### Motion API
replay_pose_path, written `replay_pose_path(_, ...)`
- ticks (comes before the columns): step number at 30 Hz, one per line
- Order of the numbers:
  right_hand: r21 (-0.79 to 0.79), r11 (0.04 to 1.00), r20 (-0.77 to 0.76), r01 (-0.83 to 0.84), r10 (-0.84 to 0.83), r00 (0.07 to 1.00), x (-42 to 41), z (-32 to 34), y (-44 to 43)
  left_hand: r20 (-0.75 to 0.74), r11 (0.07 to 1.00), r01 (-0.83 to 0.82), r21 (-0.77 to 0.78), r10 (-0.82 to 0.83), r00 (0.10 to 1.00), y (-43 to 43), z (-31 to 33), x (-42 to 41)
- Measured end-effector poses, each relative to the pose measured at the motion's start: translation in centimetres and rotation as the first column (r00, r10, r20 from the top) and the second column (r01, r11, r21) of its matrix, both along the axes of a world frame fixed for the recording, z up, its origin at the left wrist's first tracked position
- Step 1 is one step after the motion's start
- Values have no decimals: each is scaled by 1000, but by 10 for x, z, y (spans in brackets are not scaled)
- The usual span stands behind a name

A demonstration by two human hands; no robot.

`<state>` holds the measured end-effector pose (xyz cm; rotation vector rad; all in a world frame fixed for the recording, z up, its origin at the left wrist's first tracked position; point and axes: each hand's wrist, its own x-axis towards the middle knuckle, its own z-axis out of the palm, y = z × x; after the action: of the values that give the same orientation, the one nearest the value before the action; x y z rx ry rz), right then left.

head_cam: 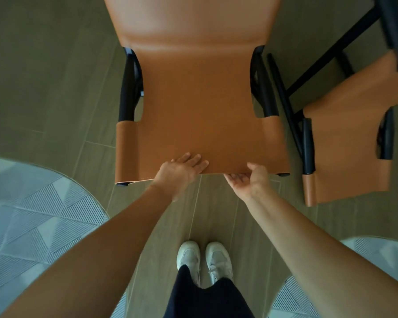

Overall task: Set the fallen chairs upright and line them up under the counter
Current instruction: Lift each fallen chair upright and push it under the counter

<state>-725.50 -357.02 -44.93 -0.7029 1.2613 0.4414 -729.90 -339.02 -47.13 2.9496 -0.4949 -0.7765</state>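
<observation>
A tan leather chair (200,106) with a black frame fills the middle of the view. Its backrest's top edge points toward me, and it looks laid back toward the floor. My left hand (182,172) rests flat on that edge, fingers straight on the leather. My right hand (248,177) is palm up at the same edge, with its fingers straight just under the leather and its thumb on top. A second tan chair (345,143) lies tipped over at the right, its black legs (326,56) stretching toward the upper right.
The floor (44,76) is grey-green plank tile. A pale patterned rug (32,216) curves in at lower left, and another patterned rug (377,253) at lower right. My white shoes (203,260) stand on the tile between them.
</observation>
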Motion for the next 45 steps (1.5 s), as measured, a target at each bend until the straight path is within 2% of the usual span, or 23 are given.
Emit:
replay_pose_path(3, -45, 999, 42, 4, -2, 999, 27, 35, 9, 40, 994, -95, -55, 97, 994, 9, 38, 19)
replay_pose_path(7, -94, 996, 94, -14, 23, 995, 69, 78, 23, 103, 989, -126, -75, 134, 986, 7, 93, 55)
replay_pose_path(12, -41, 999, 195, -25, 32, 980, 121, 134, 24, 201, 962, -214, -171, 246, 948, 13, 149, 109)
replay_pose_path(16, -11, 995, 242, -95, 95, 966, 166, 167, 23, 217, 937, -296, -186, 333, 918, 22, 175, 148)
replay_pose_path(21, -15, 985, 207, -171, 170, 963, 217, 197, 21, 172, 910, -375, -177, 404, 898, 19, 204, 195)
replay_pose_path(30, -57, 986, 191, -155, 163, 968, 238, 223, 21, 121, 938, -342, -44, 345, 931, 13, 233, 223)
replay_pose_path(45, -90, 986, 155, -139, 151, 976, 246, 285, 44, 155, 956, -289, -48, 293, 943, 50, 301, 235)
